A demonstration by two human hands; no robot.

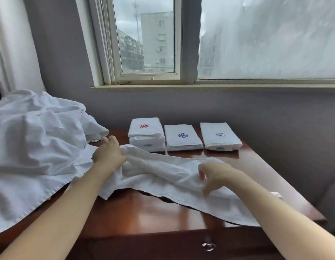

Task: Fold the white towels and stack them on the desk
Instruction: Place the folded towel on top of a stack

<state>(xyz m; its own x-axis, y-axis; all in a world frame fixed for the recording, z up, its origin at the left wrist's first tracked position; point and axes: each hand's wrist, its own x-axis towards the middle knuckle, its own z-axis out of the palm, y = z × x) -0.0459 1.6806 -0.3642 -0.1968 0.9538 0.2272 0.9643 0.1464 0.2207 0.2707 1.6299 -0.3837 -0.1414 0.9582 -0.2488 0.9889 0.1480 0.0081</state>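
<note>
The glossy reddish worktop (pixel 153 209) bears a loose towel (pixel 163 171), gripped by the left hand (pixel 109 152) and right hand (pixel 215 175). A crumpled heap (pixel 37 139) lies left of them. Beyond them sit a red-marked stack (pixel 146 135), a blue-marked towel (pixel 183 137) and a third folded towel (pixel 220 136).

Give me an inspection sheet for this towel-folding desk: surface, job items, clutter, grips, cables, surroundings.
Surface: glossy brown wooden desk, with a ring pull on its drawer front.
Job's things: loose towel spread across the desk; unfolded pile at left; red-emblem stack of two folded towels, then blue-emblem towel and right folded towel, side by side at the back.
Clutter: nothing seen.
Grips: left hand grips the loose towel's left end; right hand has fingers curled down onto it, pinch unclear.
Cables: thin dark strand on the window sill, possibly a wire.
Surroundings: window behind the desk, curtain at left.
</note>
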